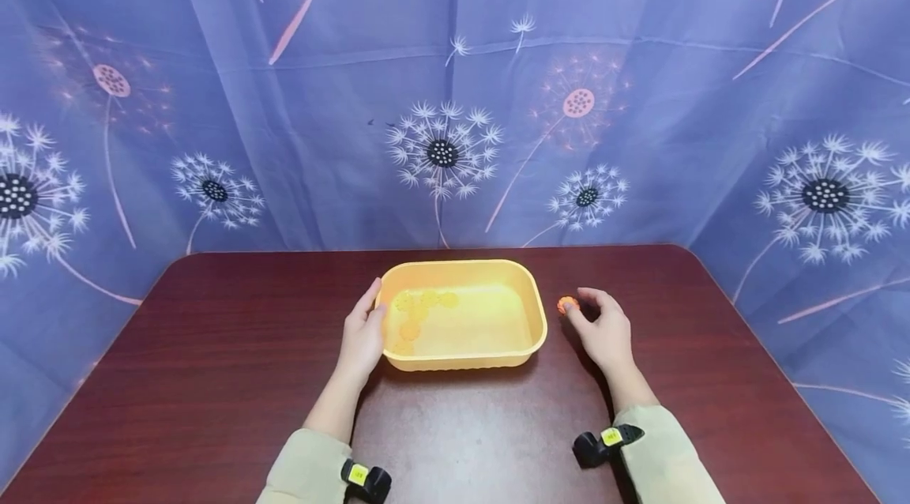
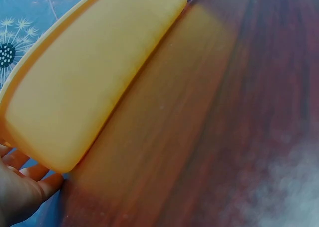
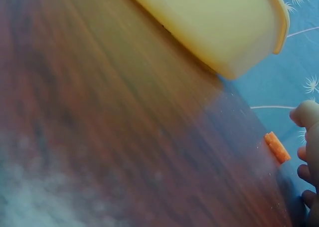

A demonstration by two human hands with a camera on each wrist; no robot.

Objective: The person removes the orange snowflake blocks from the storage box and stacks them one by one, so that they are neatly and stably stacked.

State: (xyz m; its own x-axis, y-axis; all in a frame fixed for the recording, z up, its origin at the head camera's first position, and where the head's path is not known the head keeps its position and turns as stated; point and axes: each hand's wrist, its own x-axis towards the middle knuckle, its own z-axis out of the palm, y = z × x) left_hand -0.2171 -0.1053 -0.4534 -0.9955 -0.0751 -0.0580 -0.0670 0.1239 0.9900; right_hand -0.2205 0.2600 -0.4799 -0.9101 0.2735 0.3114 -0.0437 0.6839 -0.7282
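A yellow plastic basin (image 1: 490,330) stands on the table, its outer long wall filling much of the left wrist view. Faint orange-yellow round pieces (image 1: 410,330) lie on its floor, towards the left. My left hand (image 1: 361,340) grips the basin's left end, thumb at the rim, fingers along the outer wall. Right of the basin is a small orange round piece (image 1: 566,304) with a scalloped edge; the right wrist view shows the orange piece (image 3: 277,148) edge-on. My right hand (image 1: 604,330) is beside it, thumb and fingers apart, with a gap to the piece in the right wrist view.
The dark red-brown wooden table (image 1: 213,362) carries the basin. A blue curtain (image 1: 341,133) with dandelion prints hangs behind and at both sides. Black wrist cameras (image 1: 600,445) are strapped over both light sleeves.
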